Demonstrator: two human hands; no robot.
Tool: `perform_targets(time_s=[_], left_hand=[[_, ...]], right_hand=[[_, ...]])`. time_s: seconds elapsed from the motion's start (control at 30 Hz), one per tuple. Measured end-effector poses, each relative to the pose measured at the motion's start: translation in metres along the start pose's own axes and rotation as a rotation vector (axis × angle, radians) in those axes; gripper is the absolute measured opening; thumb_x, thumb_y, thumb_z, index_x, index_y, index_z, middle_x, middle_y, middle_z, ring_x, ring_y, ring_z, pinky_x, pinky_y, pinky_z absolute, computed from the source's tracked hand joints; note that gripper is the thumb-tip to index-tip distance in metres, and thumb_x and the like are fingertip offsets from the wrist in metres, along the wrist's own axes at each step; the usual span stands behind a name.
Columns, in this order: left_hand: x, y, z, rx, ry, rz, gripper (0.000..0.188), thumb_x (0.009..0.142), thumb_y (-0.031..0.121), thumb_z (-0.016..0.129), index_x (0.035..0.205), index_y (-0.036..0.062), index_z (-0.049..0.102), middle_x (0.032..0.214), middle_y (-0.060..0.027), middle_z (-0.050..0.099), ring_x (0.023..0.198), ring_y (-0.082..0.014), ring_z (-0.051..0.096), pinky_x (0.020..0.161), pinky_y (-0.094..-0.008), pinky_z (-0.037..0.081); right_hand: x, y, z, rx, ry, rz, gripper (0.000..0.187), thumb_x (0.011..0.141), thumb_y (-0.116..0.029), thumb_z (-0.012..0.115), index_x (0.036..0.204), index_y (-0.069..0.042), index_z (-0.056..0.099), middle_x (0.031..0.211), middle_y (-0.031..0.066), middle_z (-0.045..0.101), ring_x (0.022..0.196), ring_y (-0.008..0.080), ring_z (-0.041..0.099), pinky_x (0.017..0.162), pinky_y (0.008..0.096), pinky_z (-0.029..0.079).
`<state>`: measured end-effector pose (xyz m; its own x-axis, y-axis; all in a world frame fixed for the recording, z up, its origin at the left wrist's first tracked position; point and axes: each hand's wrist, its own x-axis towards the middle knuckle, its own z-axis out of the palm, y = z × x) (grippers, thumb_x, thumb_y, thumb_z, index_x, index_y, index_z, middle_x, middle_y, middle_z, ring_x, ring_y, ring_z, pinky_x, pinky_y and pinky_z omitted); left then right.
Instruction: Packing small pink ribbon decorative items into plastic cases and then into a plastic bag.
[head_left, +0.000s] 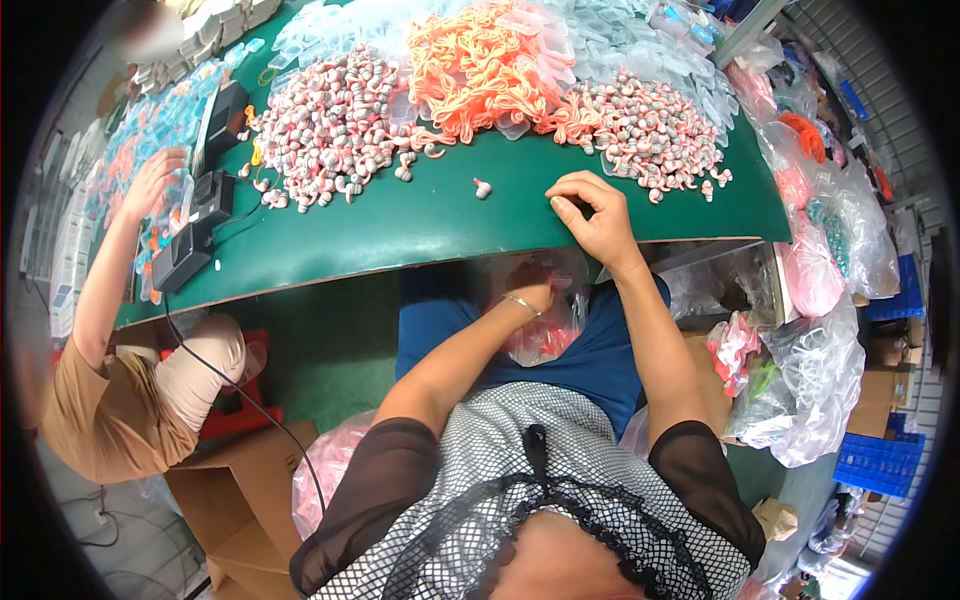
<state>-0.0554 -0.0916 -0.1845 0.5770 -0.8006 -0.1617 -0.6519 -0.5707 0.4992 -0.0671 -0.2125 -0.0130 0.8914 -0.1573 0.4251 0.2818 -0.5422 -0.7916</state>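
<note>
My left hand [536, 284] reaches down over my lap, at the mouth of a clear plastic bag [574, 325] with reddish contents; its fingers are hidden. Over the near edge of the green table [420, 225], my right hand [598, 215] is closed, thumb against curled fingers. Whatever it may hold cannot be made out. A single small grey-and-pink striped piece with a curled pink end [482, 188] lies on the table left of that hand. Farther back are a left pile of such striped pieces [325, 125] and a right pile of them [655, 130], with orange cord bundles [480, 70] between.
Translucent plastic pieces [620, 40] are heaped at the back. Black boxes [185, 255] with a cable stand at the left, where another person's hand [157, 182] is over blue pieces. Plastic bags [820, 250] crowd the right side, and a cardboard box [240, 490] sits lower left.
</note>
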Motion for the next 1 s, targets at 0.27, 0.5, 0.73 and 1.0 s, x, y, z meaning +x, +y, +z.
perform_targets(time_s=[0.27,0.5,0.73,1.0], left_hand=[[0.003,-0.034,0.076,-0.105,0.013,0.014,0.062,0.083,0.027,0.069,0.139,0.0121,0.049,0.134,-0.0222,0.054,0.119,-0.0427,0.055,0.098,-0.0529,0.046],[-0.054,-0.013,-0.03,-0.478,-0.055,0.141,0.039,0.084,0.02,0.07,0.118,0.0028,0.065,0.109,-0.022,0.067,0.102,-0.0405,0.064,0.092,-0.0445,0.051],[-0.11,0.007,-0.16,-0.652,0.181,0.423,0.023,0.086,0.013,0.068,0.107,0.0026,0.067,0.098,-0.0172,0.068,0.088,-0.0359,0.066,0.08,-0.04,0.053],[-0.08,-0.026,-0.211,-0.202,0.739,0.018,0.021,0.083,0.012,0.072,0.103,0.0058,0.068,0.089,-0.0089,0.067,0.076,-0.0269,0.066,0.068,-0.0371,0.053]], right_hand=[[0.006,-0.006,0.007,-0.073,-0.032,0.067,0.011,0.087,-0.004,0.068,0.096,0.0,0.071,0.095,0.0072,0.067,0.081,0.0136,0.063,0.071,0.0265,0.05],[0.059,0.002,0.04,-0.724,0.028,-0.166,0.035,0.083,-0.02,0.073,0.114,-0.007,0.065,0.108,0.0089,0.063,0.105,0.0269,0.061,0.088,0.0415,0.049],[0.064,0.007,0.045,-0.949,0.085,-0.129,0.038,0.084,-0.029,0.072,0.116,-0.008,0.066,0.117,0.0087,0.062,0.109,0.027,0.058,0.088,0.0459,0.043],[0.036,-0.013,0.038,-0.874,0.103,-0.213,0.036,0.079,-0.029,0.076,0.108,-0.009,0.067,0.115,0.0089,0.063,0.106,0.0264,0.057,0.092,0.0469,0.039]])
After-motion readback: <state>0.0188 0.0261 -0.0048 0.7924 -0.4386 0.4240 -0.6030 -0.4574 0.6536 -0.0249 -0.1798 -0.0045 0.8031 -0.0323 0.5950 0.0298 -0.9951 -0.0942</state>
